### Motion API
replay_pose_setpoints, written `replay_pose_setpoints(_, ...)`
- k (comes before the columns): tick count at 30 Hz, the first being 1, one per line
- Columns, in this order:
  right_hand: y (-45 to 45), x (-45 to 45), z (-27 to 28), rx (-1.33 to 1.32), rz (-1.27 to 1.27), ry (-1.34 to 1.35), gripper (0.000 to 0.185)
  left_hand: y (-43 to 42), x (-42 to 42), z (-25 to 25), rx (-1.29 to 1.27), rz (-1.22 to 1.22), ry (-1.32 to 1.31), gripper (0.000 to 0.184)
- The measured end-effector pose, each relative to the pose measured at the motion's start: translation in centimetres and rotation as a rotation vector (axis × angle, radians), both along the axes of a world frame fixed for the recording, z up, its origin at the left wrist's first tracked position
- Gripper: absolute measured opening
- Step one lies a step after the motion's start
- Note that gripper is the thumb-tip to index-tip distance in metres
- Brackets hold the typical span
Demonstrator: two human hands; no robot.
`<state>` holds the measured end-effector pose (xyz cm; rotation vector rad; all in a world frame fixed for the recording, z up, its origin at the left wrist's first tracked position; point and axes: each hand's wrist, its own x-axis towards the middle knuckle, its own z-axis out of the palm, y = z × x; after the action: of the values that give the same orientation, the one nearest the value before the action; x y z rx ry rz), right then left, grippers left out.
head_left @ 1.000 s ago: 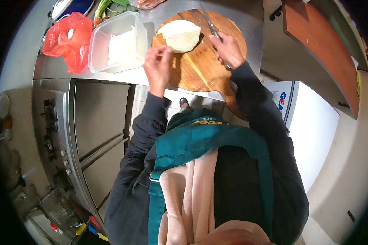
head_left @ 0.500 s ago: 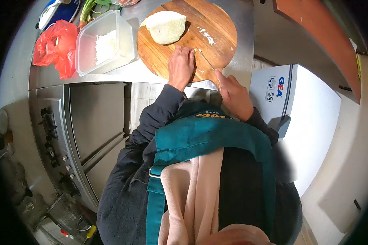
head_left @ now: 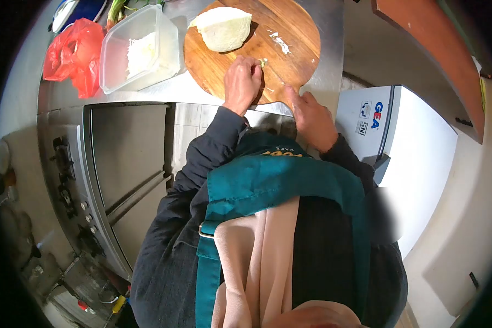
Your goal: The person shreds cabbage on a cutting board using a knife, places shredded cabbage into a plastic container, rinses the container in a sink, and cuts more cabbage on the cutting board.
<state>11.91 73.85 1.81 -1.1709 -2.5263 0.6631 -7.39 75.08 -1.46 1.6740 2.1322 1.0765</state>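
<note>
While the blurred knife (head_left: 281, 82) is gripped, slanting forward-left, by the curled right hand (head_left: 314, 118), a scrap (head_left: 263, 63) is seen beside the bent left hand (head_left: 242, 85); whether it is pinched cannot be told. Beyond this nearer hand the cabbage (head_left: 224, 29) is placed.

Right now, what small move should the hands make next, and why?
Probably one short, careful slice with the right hand, holding the left hand steady. The right hand grips a knife, its blade blurred, close to a small pale piece by the left hand on the wooden board. White shreds lie beyond, suggesting chopping is under way.
</note>
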Motion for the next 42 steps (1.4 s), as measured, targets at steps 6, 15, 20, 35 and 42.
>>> replay_pose_setpoints(6, -1.2, 0.7, 0.7, -0.004, -0.003, -0.124, 0.050, 0.1, 0.0, -0.4, -0.005, 0.013, 0.002, 0.013)
replay_pose_setpoints(15, 0.1, 0.8, 0.3, -0.016, 0.020, -0.007, 0.049, 0.7, -0.6, -0.4, -0.079, 0.062, -0.201, 0.009)
replay_pose_setpoints(20, 0.0, 0.1, -0.2, -0.025, 0.003, -0.068, 0.049, 0.9, -0.8, -1.0, -0.086, 0.062, -0.123, 0.014)
replay_pose_setpoints(35, 0.5, 0.1, -0.7, -0.027, 0.023, 0.020, 0.047, 0.7, -0.1, -0.5, -0.022, 0.076, -0.142, 0.009)
replay_pose_setpoints(42, -0.5, 1.0, 0.7, -0.095, 0.009, -0.037, 0.047, 0.6, -0.1, -0.7, -0.029, 0.078, -0.028, 0.013)
